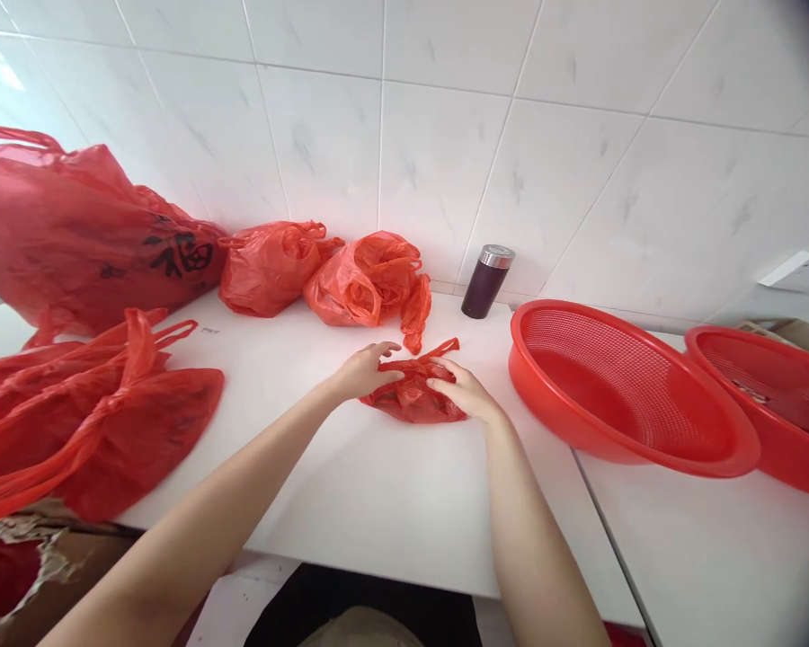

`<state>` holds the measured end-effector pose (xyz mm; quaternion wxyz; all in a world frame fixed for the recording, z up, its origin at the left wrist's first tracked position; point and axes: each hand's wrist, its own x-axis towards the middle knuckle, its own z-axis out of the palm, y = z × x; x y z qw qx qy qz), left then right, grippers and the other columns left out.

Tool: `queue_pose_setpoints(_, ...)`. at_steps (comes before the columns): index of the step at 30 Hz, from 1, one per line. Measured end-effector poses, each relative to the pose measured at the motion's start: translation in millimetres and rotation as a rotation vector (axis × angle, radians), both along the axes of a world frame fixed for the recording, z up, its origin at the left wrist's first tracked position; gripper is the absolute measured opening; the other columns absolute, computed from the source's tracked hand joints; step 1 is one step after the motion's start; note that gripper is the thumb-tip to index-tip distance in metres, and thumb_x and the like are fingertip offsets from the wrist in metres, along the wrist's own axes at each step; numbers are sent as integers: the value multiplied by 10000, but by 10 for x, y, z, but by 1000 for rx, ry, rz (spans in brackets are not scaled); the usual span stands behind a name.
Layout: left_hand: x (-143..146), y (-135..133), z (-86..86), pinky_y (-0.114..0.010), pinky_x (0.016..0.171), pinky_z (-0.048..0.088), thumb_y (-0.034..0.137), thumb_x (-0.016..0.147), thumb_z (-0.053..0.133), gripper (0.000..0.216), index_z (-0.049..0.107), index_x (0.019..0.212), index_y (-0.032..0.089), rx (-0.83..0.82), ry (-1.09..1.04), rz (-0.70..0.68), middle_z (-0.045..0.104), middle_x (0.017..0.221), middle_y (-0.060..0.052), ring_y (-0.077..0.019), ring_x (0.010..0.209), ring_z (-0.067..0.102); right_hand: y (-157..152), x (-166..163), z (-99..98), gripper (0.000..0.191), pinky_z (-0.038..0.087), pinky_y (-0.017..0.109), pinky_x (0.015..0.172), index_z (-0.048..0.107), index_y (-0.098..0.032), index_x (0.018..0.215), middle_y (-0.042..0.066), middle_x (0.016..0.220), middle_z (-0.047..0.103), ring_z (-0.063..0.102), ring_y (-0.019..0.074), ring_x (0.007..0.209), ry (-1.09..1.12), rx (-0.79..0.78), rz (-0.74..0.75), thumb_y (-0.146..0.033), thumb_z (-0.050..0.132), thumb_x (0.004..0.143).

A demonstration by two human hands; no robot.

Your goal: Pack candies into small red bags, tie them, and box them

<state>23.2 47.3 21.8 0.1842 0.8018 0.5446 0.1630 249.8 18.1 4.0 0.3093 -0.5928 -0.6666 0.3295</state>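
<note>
A small red plastic bag [414, 400] lies on the white table [351, 485] in the middle. My left hand [366, 368] grips its left top edge with the fingers pinched on the plastic. My right hand [464, 390] holds the bag's right side, fingers curled onto it. One thin handle of the bag sticks up toward the back between the hands.
Two tied red bags [273, 266] [368, 280] sit by the tiled wall. A large red bag with black print [87, 238] and flat red bags [87, 422] lie left. A dark flask [486, 280] stands behind. Two red colander baskets [624, 386] [775, 404] are right.
</note>
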Motion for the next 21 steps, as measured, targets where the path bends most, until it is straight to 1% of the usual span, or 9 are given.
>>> queue_pose_setpoints(2,-168,-54,39,-247,801,494,449,797,545,480,549,1250,289,-19,27,-1,646,1214,-18,-187,984,640,-33,38,53,419,473,269,812,643,-230,1159,40,1091,686,632,179,953,154,-56,139,-482,592,828)
queue_pose_setpoints(3,-219,-85,46,-262,777,496,403,788,550,421,596,1186,273,-27,47,1,676,1143,-27,-200,946,647,-47,31,67,434,477,281,787,684,-206,1069,52,1004,702,640,190,903,172,-71,136,-548,552,837)
queue_pose_setpoints(4,-242,-119,50,-274,755,494,351,781,545,357,634,1114,260,-31,67,0,700,1063,-30,-209,905,652,-58,8,72,473,475,293,752,711,-190,951,58,892,706,642,198,836,139,-71,83,-602,502,846)
queue_pose_setpoints(6,-201,-199,59,-281,723,485,265,784,505,273,669,1002,252,-24,96,-12,720,943,-27,-210,840,655,-69,-74,63,549,454,301,672,687,-188,717,48,683,659,618,202,701,-6,-45,-74,-659,437,848)
queue_pose_setpoints(8,-74,-290,95,-275,720,478,231,817,450,259,675,943,254,-1,111,-38,722,907,-24,-200,824,653,-72,-161,38,570,417,294,616,614,-200,583,40,599,611,586,200,637,-111,-21,-149,-679,434,834)
queue_pose_setpoints(12,198,-456,255,-294,749,477,323,901,391,288,664,871,237,49,152,-99,714,915,-45,-215,860,652,-57,-217,-26,569,362,265,549,546,-208,562,23,596,593,532,179,590,-126,23,-137,-700,417,817)
queue_pose_setpoints(16,271,-597,401,-339,742,489,457,952,282,454,643,826,212,44,228,-142,702,868,-76,-237,825,662,-17,-184,-84,504,358,249,531,553,-203,646,15,642,598,512,162,589,26,44,-198,-682,479,784)
queue_pose_setpoints(18,251,-675,444,-347,733,494,472,956,259,483,637,808,208,38,262,-159,697,845,-78,-234,800,665,-24,-184,-86,483,344,248,510,524,-206,620,-1,604,558,473,147,552,87,-3,-190,-667,519,765)
queue_pose_setpoints(21,213,-775,486,-370,739,496,467,962,235,509,641,805,204,54,289,-160,692,858,-85,-245,808,668,-90,-211,-32,476,311,247,479,455,-210,542,-35,510,453,392,123,492,155,-137,-78,-625,572,745)
